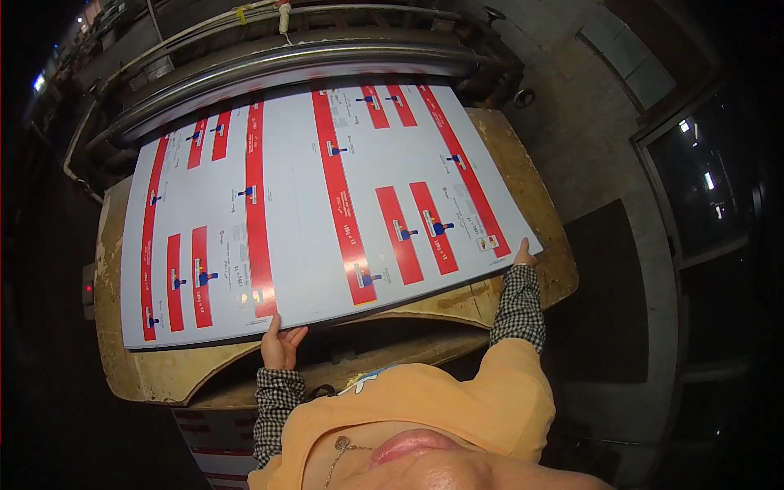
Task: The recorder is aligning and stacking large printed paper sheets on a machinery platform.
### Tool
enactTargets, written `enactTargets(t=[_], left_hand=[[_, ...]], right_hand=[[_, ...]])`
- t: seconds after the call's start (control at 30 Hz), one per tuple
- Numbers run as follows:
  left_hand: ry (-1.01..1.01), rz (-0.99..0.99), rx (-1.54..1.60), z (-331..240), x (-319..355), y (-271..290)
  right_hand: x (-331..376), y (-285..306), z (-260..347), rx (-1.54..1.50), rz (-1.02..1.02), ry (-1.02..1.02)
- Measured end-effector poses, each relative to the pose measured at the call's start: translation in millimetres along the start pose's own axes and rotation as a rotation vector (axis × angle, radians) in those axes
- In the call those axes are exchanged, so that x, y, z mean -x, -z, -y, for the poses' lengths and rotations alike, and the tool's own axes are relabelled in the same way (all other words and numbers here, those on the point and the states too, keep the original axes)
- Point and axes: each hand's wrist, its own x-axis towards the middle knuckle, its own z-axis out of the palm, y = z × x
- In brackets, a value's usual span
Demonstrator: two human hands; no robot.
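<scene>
We have the large printed sheet (298,204) lying flat on the worn wooden surface (147,371), white with red bands and small blue figures, its far end close up against the long metal roller (310,59) of the machine; whether it is one sheet or several we cannot tell. Our left hand (282,345) is at the near edge, left of the middle, one digit laid over the border and the others just below it, slightly spread; we cannot tell whether it clamps the edge. Our right hand (524,255) is closed on the near right corner, thumb on top, its other fingers hidden. Both forearms wear black-and-white checked sleeves (520,306), beside our orange top (441,400). Below the surface, at lower left, more printed sheets (220,463) show in shadow. To the right, a dark mat (604,286) covers part of the grey floor (563,163).
</scene>
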Motion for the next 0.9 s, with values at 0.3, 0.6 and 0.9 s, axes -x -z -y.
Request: enactTargets(t=[0.3, 0.6, 0.9], left_hand=[[-0.025, 0.089, 0.023, 9.4, -14.8, -20.6], [-0.093, 0.066, 0.013, -4.2, -0.4, 11.4], [-0.093, 0.115, 0.041, 2.7, -3.9, 18.8]], right_hand=[[-106.5, 71.0, -10.9, 0.488, -0.374, 0.095], [281.0, -121.5, 11.5, 0.377, 1.127, 0.855], [404.6, -127.6, 5.1, 0.89, 1.677, 1.681]])
